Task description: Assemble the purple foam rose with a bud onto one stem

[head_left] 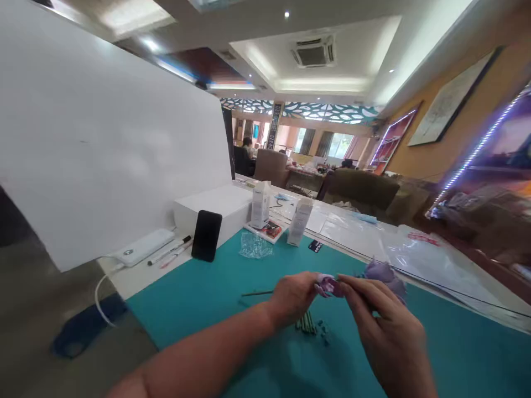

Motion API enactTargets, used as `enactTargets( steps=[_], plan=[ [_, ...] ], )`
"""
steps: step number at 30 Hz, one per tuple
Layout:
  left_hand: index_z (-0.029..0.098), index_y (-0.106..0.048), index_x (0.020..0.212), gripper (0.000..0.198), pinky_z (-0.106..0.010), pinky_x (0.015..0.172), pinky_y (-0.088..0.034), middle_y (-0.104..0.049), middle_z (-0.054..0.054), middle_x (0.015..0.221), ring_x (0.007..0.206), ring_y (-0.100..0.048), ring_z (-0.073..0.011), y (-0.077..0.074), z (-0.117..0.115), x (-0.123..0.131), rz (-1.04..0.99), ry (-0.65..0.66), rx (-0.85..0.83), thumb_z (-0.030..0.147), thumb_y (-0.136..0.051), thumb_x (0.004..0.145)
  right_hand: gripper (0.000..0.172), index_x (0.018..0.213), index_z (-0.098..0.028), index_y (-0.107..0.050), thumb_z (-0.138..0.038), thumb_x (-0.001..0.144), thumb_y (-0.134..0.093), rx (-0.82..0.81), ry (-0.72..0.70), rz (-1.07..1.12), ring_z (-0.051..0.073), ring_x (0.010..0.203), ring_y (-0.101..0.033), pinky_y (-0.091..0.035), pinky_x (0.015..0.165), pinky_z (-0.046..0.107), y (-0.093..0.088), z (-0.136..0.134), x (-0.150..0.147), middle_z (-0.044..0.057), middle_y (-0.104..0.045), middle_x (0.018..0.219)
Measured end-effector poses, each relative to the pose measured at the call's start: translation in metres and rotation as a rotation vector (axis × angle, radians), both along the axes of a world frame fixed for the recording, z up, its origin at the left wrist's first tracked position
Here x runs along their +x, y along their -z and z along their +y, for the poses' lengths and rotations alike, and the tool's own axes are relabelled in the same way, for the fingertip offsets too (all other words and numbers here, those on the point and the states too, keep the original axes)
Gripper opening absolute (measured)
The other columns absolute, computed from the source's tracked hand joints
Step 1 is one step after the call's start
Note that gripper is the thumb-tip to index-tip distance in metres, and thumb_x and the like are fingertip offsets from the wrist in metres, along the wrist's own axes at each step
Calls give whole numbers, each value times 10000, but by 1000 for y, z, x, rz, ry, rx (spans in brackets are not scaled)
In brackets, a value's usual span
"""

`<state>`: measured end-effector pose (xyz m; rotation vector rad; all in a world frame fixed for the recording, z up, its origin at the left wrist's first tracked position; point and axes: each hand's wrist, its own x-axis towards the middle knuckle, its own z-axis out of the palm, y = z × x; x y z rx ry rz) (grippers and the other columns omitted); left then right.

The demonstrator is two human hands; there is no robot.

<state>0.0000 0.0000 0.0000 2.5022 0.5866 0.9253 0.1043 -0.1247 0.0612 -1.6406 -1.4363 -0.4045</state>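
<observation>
My left hand (292, 298) is closed round a small purple flower (327, 285), whose thin green stem (257, 293) sticks out to the left behind the wrist. From the right, my right hand (388, 326) pinches a petal at the flower's edge between thumb and fingertips. Beyond that hand lies a larger lilac flower (384, 273), partly hidden by the fingers. Several short green stems (306, 323) lie together on the teal mat (199, 309) below my hands. Beside them is a little pile of small bluish-green bits (323, 331), too blurred to name.
A black phone (206, 235) leans against a white box. Two upright white cartons (260, 204) and crumpled clear plastic (255, 245) sit at the mat's far edge. Pens (170, 251) and a white power strip (145, 246) are at left. A large white board (116, 132) rises there.
</observation>
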Motion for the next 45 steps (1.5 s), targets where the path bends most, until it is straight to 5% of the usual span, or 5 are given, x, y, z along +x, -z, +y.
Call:
enactTargets(
  steps=[10, 23, 30, 38, 45],
  plan=[
    [217, -637, 1015, 303, -216, 631, -406, -653, -13, 846, 734, -593, -146, 2, -1, 2, 0, 26, 30, 341, -365, 969, 320, 896, -265, -716, -393, 977, -434, -72, -199, -329, 203, 792, -619, -490, 617, 279, -17, 8, 14, 16, -684, 888],
    [203, -644, 1007, 284, -228, 608, -367, -645, -23, 829, 712, -566, -153, 2, -2, 2, -55, 62, -20, 315, -387, 960, 316, 885, -252, -704, -360, 962, -417, -35, -142, -237, 198, 788, -637, -490, 626, 282, -13, 10, 12, 19, -687, 913],
    [224, -616, 1130, 318, -217, 643, -405, -672, -21, 886, 742, -584, -151, -1, 4, 0, -160, 40, -150, 356, -381, 962, 351, 945, -261, -707, -519, 919, -470, 73, 39, 70, 216, 794, -661, -495, 639, 279, -8, -10, 6, 11, -699, 897],
    [176, -662, 937, 284, -236, 607, -353, -567, -7, 693, 623, -481, -134, -3, 16, -2, -299, 6, -281, 334, -426, 926, 360, 918, -204, -720, -509, 887, -531, 73, -49, 229, 208, 692, -684, -513, 556, 233, 33, -8, 12, 45, -704, 787],
    [155, -609, 885, 336, -239, 576, -382, -456, 26, 621, 595, -450, -116, -6, 20, -2, -400, 185, -535, 470, -499, 851, 350, 936, -173, -704, -489, 835, -593, 297, 227, 486, 217, 714, -627, -505, 623, 268, 9, -30, 14, 59, -663, 780]
  ],
)
